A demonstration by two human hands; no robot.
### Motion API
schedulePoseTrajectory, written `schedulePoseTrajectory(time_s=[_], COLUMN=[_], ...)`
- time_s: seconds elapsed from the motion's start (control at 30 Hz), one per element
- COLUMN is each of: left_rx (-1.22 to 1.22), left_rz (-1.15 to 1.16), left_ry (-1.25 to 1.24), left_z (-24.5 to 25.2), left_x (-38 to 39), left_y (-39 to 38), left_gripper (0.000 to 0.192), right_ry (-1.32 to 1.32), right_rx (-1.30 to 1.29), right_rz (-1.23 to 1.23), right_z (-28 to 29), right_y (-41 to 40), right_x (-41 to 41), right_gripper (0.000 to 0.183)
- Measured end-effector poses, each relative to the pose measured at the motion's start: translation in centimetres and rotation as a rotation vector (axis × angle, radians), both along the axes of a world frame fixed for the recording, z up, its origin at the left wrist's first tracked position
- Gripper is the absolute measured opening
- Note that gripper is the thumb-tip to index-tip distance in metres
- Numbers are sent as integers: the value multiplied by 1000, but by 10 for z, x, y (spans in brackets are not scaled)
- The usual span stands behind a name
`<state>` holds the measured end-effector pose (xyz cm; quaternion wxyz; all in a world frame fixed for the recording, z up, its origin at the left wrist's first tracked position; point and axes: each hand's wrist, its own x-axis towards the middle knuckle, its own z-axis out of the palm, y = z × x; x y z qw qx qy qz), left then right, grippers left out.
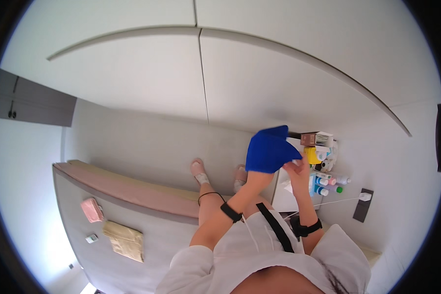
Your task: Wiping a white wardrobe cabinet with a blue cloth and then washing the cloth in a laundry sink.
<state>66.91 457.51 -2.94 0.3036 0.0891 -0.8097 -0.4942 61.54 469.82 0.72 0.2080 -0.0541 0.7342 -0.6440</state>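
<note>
A bright blue cloth (268, 150) is held up in front of me, over the gap between the bed and the nightstand. It covers my left hand completely; only the left wrist (260, 178) and forearm show below its lower edge. Whether the fingers underneath grip the cloth or are spread inside it is hidden. My right hand (297, 169) pinches the cloth's right corner between thumb and fingers. Both forearms wear black straps, the right one carrying a small dark device.
A white nightstand (281, 196) at right carries bottles (321, 185), a brown box (308, 139) and a yellow container (312, 156). A white cable (340, 200) runs to a wall socket (363, 205). White cabinet doors (150, 73) stand ahead. On the bed (161, 239) lie beige (125, 240) and pink folded cloths (92, 210).
</note>
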Motion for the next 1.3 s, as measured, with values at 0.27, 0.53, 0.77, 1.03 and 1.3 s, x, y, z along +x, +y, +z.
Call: schedulePoseTrajectory(time_s=[0.27,0.53,0.77,1.03,1.3], left_rx=[-72,-31,22,191,123], left_rz=[-576,-462,-285,-155,-180], left_ry=[-519,-401,-225,-272,-295], left_z=[62,134,167,144,153], left_x=[107,107,114,140,100], left_y=[4,-103,-152,-171,-149], left_gripper=[46,41,38,31,28], right_ry=[647,1052,1205,1255,1338], right_rx=[-163,-253,55,287,580], right_rz=[-453,72,298,-301,-704], right_z=[54,128,106,106,93], right_y=[-32,-156,-242,-182,-74], right_x=[1,-6,-21,-74,-146], right_gripper=[27,42,33,30,35])
